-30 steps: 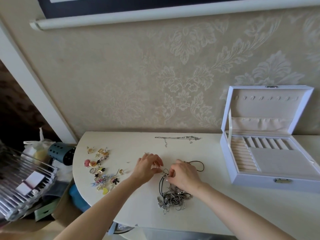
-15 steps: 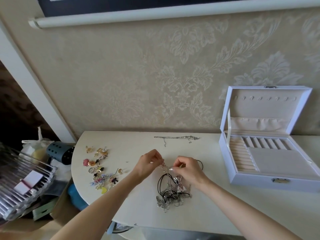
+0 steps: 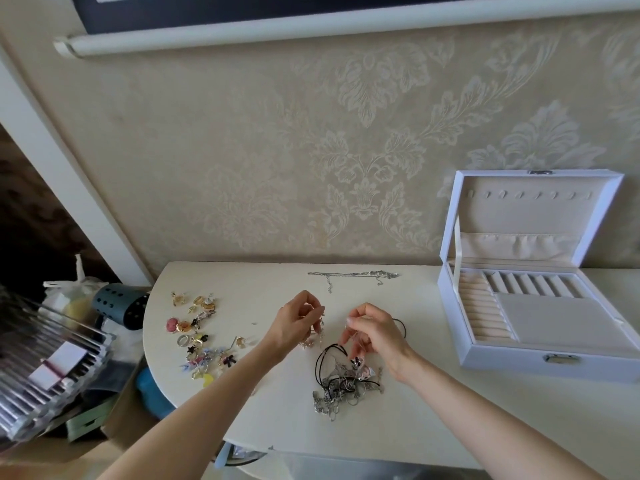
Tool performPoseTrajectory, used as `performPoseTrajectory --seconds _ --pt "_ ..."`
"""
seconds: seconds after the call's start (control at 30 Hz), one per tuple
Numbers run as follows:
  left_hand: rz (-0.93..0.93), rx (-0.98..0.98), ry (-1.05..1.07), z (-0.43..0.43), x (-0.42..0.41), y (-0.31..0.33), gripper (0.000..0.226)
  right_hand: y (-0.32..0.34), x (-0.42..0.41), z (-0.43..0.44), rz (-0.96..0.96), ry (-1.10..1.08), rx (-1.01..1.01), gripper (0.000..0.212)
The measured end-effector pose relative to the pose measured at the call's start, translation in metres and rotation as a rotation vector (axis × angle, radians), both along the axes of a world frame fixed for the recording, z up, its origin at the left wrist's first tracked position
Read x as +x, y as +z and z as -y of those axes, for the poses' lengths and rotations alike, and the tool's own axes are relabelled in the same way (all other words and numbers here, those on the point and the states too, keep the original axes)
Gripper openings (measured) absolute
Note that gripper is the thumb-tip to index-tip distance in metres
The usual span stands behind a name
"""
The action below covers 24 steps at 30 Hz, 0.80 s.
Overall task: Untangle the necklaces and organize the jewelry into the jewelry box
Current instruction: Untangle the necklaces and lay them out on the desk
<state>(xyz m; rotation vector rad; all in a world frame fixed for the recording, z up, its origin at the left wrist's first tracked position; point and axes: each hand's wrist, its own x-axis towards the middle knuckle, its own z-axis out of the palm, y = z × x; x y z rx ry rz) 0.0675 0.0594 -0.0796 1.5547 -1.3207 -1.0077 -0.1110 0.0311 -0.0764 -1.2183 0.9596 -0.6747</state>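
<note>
Head view — left hand (image 3: pixel 294 323), right hand (image 3: pixel 377 336) pinch chains (image 3: pixel 314 336) — tangle (image 3: pixel 341 388) unreadable.

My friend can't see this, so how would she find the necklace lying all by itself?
Start at the white table and look along its back edge by the wall, left of the open white jewelry box. There lies a thin silver chain, stretched out in a line. Unlike the tangled pile nearer the front edge, it touches no other jewelry.
</note>
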Motion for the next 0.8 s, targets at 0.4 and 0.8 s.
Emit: performPoseTrajectory --seconds 0.4,0.8 --pt "-0.103 -0.032 -0.024 -0.001 -0.004 0.013 0.015 -0.001 0.020 -0.009 -0.098 0.127 -0.040 0.033" --pt "0.050 -0.108 0.091 0.004 0.007 0.003 0.013 -0.006 0.004 0.000 -0.262 -0.001 -0.215 0.008"
